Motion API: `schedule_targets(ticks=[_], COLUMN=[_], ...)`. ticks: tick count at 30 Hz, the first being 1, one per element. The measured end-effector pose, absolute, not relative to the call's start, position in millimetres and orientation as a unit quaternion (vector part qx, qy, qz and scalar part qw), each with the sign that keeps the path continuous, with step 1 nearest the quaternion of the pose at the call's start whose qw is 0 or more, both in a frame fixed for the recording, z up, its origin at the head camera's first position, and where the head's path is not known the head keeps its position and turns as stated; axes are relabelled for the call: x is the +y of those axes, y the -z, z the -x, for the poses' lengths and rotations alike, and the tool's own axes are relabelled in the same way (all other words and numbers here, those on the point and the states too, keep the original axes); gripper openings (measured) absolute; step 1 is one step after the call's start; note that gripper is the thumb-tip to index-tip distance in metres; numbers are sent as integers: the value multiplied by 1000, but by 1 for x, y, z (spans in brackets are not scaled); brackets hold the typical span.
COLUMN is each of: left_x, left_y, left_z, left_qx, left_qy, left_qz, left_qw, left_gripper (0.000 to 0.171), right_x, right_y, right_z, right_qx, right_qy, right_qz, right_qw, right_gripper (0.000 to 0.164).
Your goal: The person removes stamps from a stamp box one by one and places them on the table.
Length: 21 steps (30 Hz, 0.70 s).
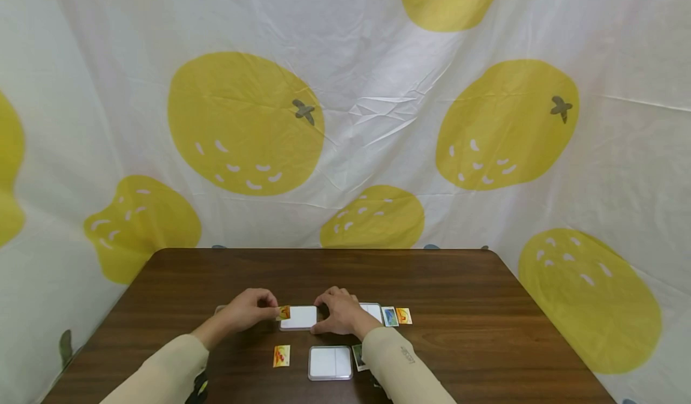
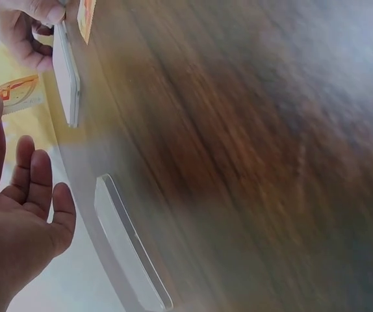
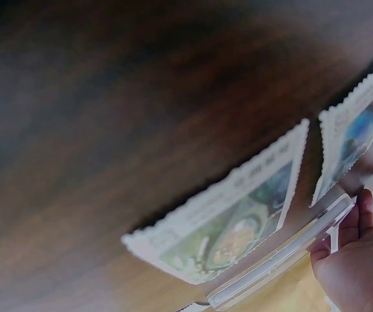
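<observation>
My left hand [image 1: 247, 309] pinches a small orange-and-yellow postage stamp [image 2: 24, 93] between thumb and forefinger, the other fingers loosely bent. The stamp overlaps the left end of a flat clear case with a white insert [image 1: 300, 317] in the head view. At that case's right end my right hand [image 1: 341, 315] grips the edge, thumb at the near corner and fingers at the far side. Another flat case [image 2: 131, 244] lies below the left hand in the left wrist view. A white case [image 1: 371, 310] shows partly behind the right hand.
A divided white case [image 1: 329, 363] lies nearer on the brown wooden table [image 1: 459, 356]. An orange stamp [image 1: 282, 356] is left of it; a green stamp [image 3: 235, 237] is partly under the right sleeve. To the right are a blue stamp [image 1: 390, 316] and another orange one [image 1: 403, 316].
</observation>
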<state>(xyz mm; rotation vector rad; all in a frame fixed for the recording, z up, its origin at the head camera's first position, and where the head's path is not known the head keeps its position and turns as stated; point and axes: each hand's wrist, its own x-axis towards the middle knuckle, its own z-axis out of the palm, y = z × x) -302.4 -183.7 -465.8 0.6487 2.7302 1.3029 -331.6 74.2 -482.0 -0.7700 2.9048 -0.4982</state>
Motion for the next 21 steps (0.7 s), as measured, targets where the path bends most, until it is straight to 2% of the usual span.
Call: schedule_targets(ticks=[21], left_x=[-208], left_y=[468], left_z=[281], left_qx=[887], left_qy=[-414], left_qz=[-198], left_qw=[51], left_gripper=[14], right_x=[75], right_y=[484], right_z=[332], right_qx=[953], right_qy=[168], right_qz=[249], right_qw=[52], right_gripper=[54])
